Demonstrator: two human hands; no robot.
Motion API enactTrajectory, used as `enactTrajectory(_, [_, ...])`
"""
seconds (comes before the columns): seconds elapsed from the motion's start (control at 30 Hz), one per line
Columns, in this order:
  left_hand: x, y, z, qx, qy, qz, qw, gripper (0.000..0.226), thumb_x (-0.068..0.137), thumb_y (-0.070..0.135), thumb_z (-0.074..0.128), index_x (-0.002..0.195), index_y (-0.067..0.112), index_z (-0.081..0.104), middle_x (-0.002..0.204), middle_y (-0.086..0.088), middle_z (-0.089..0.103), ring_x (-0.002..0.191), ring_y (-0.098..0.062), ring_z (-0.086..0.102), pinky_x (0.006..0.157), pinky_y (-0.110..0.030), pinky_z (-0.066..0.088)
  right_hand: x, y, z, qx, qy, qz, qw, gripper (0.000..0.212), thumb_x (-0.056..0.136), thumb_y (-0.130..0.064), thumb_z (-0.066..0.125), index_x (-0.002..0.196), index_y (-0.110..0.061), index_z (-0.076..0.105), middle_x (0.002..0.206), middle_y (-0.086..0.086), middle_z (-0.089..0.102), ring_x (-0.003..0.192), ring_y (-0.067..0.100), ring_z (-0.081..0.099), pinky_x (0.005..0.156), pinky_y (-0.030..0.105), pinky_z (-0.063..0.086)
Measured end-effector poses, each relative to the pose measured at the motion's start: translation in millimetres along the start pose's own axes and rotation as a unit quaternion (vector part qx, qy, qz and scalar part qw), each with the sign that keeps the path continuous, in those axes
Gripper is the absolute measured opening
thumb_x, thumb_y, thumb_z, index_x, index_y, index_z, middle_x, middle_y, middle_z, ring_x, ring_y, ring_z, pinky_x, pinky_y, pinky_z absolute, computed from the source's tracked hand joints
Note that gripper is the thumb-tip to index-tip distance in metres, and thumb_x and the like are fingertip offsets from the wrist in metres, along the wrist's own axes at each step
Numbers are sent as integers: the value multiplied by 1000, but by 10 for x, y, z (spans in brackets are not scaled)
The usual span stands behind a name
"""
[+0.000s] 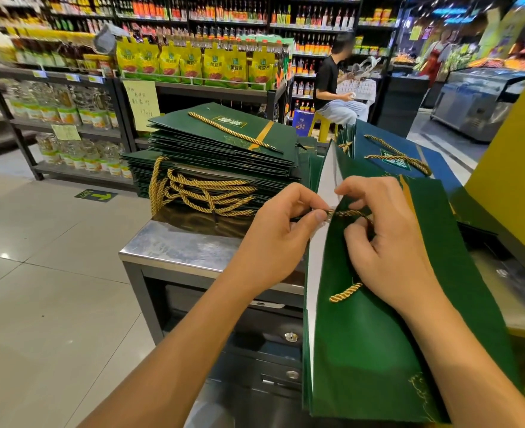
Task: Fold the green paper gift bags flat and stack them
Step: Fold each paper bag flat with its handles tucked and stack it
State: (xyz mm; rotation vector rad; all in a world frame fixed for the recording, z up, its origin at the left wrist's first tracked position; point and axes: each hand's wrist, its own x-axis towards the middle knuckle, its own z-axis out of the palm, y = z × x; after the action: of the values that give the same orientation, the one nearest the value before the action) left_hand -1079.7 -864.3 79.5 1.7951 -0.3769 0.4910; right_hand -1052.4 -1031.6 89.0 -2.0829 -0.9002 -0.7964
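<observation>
Shop aisle, steel counter (177, 248) at centre, both hands on one green bag (363, 350).
9 o'clock: tiled floor (38, 288), stocked shelves (69, 97) above it. 12 o'clock: stack of flat bags (218, 156) on the counter, gold handles drooping over its near side. Centre: left hand (273, 239) pinches the gold cord (347, 213) between thumb and forefinger; right hand (387, 242), fingers curled, holds the same cord. 4 o'clock: held bag, bottom corner cut off by the frame.
</observation>
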Motion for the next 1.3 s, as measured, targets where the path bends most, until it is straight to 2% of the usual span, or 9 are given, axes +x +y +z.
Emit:
enactTrajectory(0.2, [-17,85,-27,-91,8,-56,994,6,108,7,41,105,10,45,93,-31,66,73,-38,67,70,-60,57,10,17,-10,40,32,39,998,46,80,16,52,111,-17,57,103,0,52,100,11,52,81,16,39])
enactTrajectory(0.37, [-10,97,-57,-181,-4,-89,979,6,106,9,46,110,12,42,82,-1,72,62,-16,67,58,-29,56,1,15,-17,29,4,24,999,52,83,13,55,121,-22,57,107,-3,50,104,15,50,83,15,36])
enactTrajectory(0.5, [0,65,-84,-165,-38,-103,980,63,89,-4,71,136,25,40,107,-8,75,83,-26,74,77,-42,62,-14,16,-28,-26,-10,6,1000,54,89,0,60,136,-27,60,110,-3,49,105,18,47,88,9,33])
enactTrajectory(0.57, [16,53,-88,-168,-36,-110,979,71,88,-9,69,142,26,38,115,-10,73,86,-28,74,79,-44,63,-20,24,-31,-32,3,6,999,47,90,-7,60,134,-24,64,111,-3,52,105,16,46,91,6,30])
enactTrajectory(0.8, [50,82,-97,-152,-22,-164,975,65,88,-9,69,143,19,46,114,-11,75,94,-30,76,84,-44,62,19,50,-62,-39,-8,45,998,33,89,-7,68,119,-21,73,112,-9,59,108,12,48,96,6,29])
enactTrajectory(0.9, [55,92,-129,-170,19,-179,969,51,89,-11,66,133,14,56,116,-11,74,97,-26,76,82,-39,62,-17,113,-230,-59,-60,89,992,31,91,-25,72,122,-27,71,121,-11,57,116,10,45,101,19,32])
enactTrajectory(1.17, [31,142,-103,-190,58,-172,965,35,92,-12,61,123,4,64,109,-10,77,102,-25,73,81,-36,63,-337,278,-874,-185,-44,307,932,54,89,-50,70,133,-20,59,121,0,61,111,20,58,90,36,47])
enactTrajectory(1.23, [32,148,-115,-201,73,-174,961,36,93,-10,62,125,4,61,111,-10,76,104,-25,73,82,-37,63,-394,293,-943,-190,-32,360,913,49,89,-58,67,117,-18,67,96,-1,69,91,18,65,74,36,52])
enactTrajectory(1.3, [27,172,-118,-210,87,-190,955,34,93,-5,64,126,5,62,111,-10,77,102,-26,73,79,-36,63,-450,327,-969,-114,-16,391,913,46,88,-56,69,83,-11,71,70,0,69,66,15,63,57,33,52])
